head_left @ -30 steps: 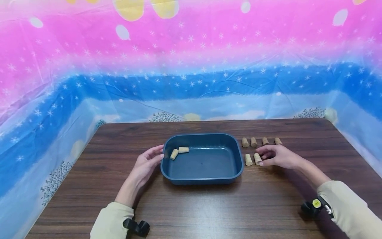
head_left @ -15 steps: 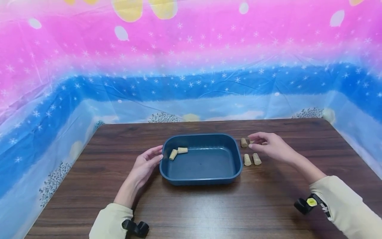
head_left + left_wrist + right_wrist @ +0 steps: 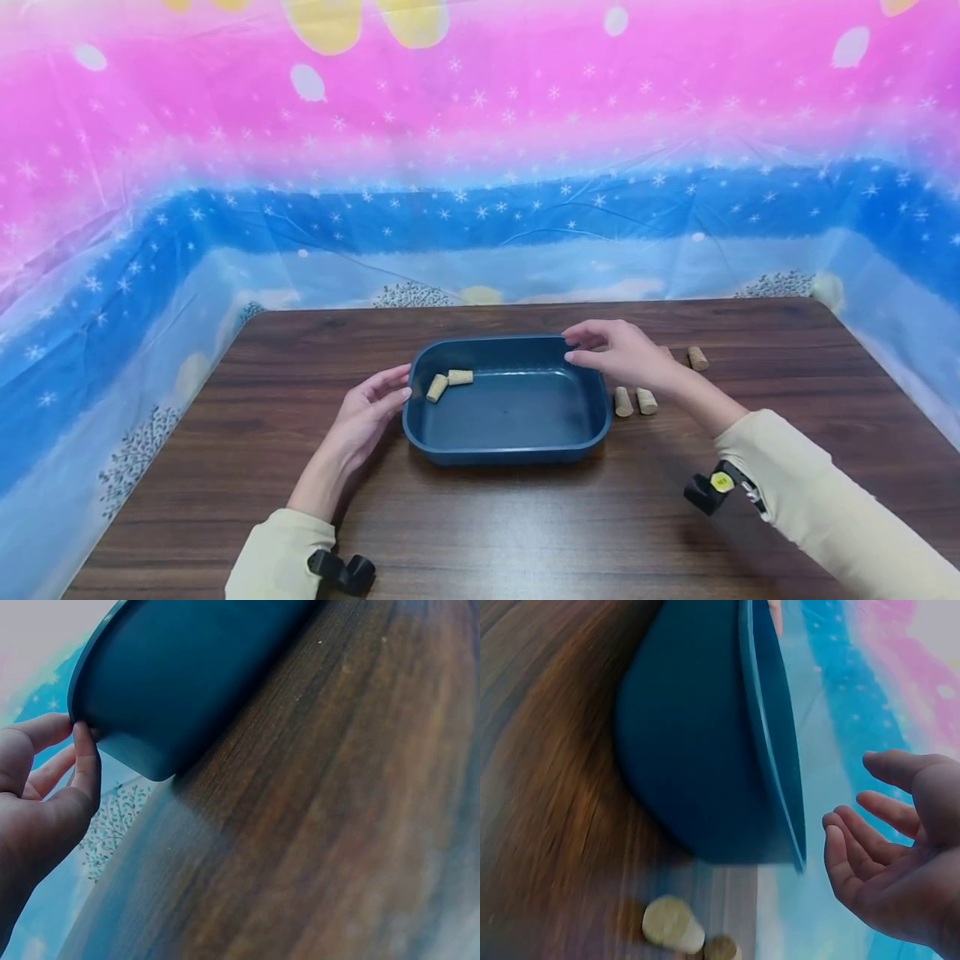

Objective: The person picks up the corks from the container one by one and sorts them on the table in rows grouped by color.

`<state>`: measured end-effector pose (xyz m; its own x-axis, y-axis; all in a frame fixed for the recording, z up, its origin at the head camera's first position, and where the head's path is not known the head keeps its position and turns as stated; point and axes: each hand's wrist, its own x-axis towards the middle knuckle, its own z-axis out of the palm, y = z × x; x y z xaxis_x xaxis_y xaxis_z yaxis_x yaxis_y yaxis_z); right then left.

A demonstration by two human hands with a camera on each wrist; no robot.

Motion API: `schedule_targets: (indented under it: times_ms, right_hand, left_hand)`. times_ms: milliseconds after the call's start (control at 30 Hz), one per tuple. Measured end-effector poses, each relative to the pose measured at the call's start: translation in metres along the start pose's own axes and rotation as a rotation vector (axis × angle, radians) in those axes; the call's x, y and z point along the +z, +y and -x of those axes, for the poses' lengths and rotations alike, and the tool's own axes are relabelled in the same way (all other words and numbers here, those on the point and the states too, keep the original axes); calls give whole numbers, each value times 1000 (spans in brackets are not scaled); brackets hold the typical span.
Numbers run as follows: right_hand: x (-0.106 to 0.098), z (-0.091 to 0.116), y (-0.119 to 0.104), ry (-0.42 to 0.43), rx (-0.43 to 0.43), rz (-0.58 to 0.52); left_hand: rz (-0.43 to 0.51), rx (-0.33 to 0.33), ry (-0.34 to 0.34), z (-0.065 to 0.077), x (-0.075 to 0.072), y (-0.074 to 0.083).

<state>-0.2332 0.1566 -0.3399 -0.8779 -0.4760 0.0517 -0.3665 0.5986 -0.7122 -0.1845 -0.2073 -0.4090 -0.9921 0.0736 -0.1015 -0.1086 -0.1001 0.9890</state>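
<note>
A dark blue plastic basin stands on the table with two corks inside, one cork touching the other cork near its left end. My left hand holds the basin's left rim, thumb and fingertips at the edge in the left wrist view. Over the basin's back right corner hovers my right hand. Its thumb and fingers are spread apart, with nothing between them in the right wrist view. Right of the basin, a near pair of corks includes a cork; farther back stands another cork.
The wooden table has its far edge close behind the basin. A pink and blue snowflake cloth hangs behind and around it. My right hand and forearm partly hide the back row of corks.
My right hand has moved left from the near corks, past the back row, to above the basin's back right corner. My left hand has stayed at the rim.
</note>
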Motion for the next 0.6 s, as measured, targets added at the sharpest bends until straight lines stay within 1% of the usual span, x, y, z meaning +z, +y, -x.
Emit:
schedule_targets:
  times_ms: [67,200,333,600]
  right_hand:
    - [5,-8,-5,-32,-5,4]
    - [17,-22,-20,-84,-26,16]
    - [29,-33,-33,-120,-57,42]
    - [52,-60,-52,-195,-109,88]
  left_hand:
    - [13,7,-1,0,0,0]
    - [11,13,0,0,-2,-1]
    - [4,18,-7,0,-2,-1]
    - [-1,19,-12,0,-2,0]
